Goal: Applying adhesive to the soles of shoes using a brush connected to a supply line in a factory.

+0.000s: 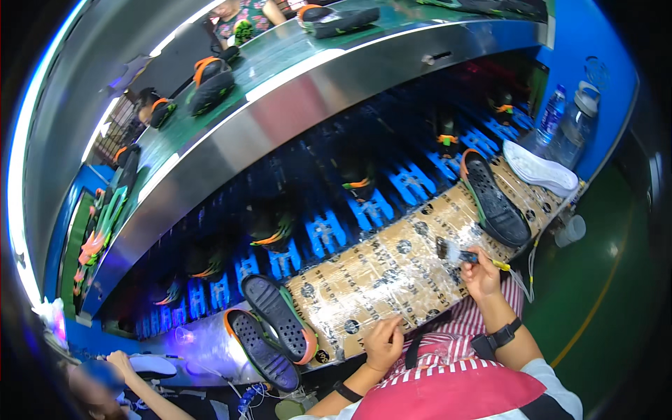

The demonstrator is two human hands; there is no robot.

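My right hand [481, 276] is closed around a brush [467, 257] with a dark handle and pale bristles, held above the covered work surface. A yellow-tipped cable runs beside its handle end. My left hand [383, 344] rests at the near edge of the same surface, fingers curled, with nothing showing in them. Left of it lie two dark shoe soles with orange and green edges: a farther sole [278, 315] and a nearer sole [262, 350]. Beyond my right hand sits another dark sole [494, 199] with holes along its inside. A white sole [539, 169] lies at the far right.
The surface is brown printed sheeting under clear film [378, 280]. Blue-lit holders [327, 232] carry dark shoe parts behind it. Above, a green conveyor [269, 52] bears several shoes. Bottles [574, 126] and a cup [570, 231] stand right. A co-worker's arm [150, 392] shows lower left.
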